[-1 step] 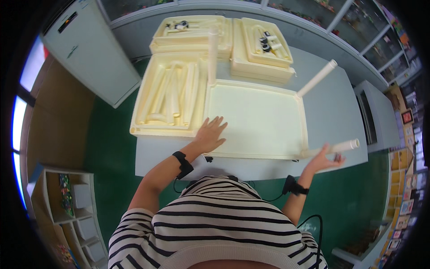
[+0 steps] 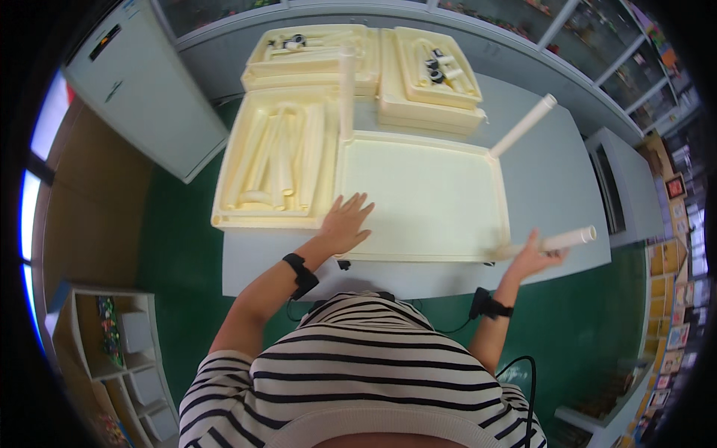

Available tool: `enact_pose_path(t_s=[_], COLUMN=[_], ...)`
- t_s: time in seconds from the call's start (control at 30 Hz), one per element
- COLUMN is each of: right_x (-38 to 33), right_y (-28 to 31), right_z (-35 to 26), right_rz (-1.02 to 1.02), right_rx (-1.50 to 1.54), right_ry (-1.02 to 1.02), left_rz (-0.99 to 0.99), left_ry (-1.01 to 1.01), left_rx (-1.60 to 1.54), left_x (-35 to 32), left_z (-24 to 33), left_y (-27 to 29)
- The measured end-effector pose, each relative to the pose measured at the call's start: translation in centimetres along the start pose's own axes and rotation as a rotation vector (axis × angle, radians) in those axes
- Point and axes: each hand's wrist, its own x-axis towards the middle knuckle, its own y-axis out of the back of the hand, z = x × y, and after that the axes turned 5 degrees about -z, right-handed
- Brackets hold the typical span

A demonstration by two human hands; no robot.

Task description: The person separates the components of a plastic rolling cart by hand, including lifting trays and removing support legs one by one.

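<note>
Right now I seem to be on the near right tube (image 2: 571, 239): the fingers of my right hand (image 2: 532, 260) are curled round it low down, though how tightly I can't tell. Its foot is at the tray's corner, too blurred to show whether it is fully seated. My left hand (image 2: 347, 226) lies flat with fingers spread on the near left part of the tray (image 2: 422, 198), which rests on the grey surface (image 2: 553, 179) before me. The far left tube (image 2: 346, 93) and far right tube (image 2: 524, 127) stand at their corners. The next move, I judge, calls for steady pressing or turning in line with the tube, the left palm bracing the tray. Loose tubes (image 2: 284, 175) lie in the bin (image 2: 272, 222) beside it.
</note>
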Motion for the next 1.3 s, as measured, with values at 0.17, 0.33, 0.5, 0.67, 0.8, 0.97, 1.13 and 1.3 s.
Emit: enact_pose_path(t_s=[0.17, 0.33, 0.5, 0.67, 0.8, 0.97, 1.13, 1.3], right_x=[1.7, 3.7, 7.5, 7.8, 6.7, 5.7, 2.7, 0.6], right_y=[-2.6, -0.8, 0.2, -0.3, -0.2, -0.9, -2.6, -2.3], right_z=[4.5, 5.3, 5.4, 5.3, 4.0, 1.2, 1.1, 1.5], right_rz=[-0.104, -0.555, -1.3, -1.493, -1.297, -0.891, -0.295, 0.078], right_rx=[0.146, 0.703, 0.892, 1.016, 0.89, 0.658, 0.436, 0.255], right_ry=[-0.348, -0.437, -0.441, -0.446, -0.455, -0.446, -0.294, -0.301], left_rz=[-0.028, -0.053, -0.071, -0.075, -0.093, -0.083, -0.054, -0.035], left_ry=[0.042, 0.046, 0.041, 0.048, 0.081, 0.075, 0.073, 0.084], left_rx=[0.11, 0.101, 0.122, 0.125, 0.119, 0.094, 0.092, 0.074], left_x=[0.0, 0.1, 0.0, -0.1, -0.2, -0.4, -0.2, -0.4], left_z=[-0.3, -0.3, -0.2, -0.2, 0.1, 0.1, 0.2, 0.2], left_y=[-0.3, -0.2, 0.2, -0.1, 0.3, 0.3, 0.1, -0.1])
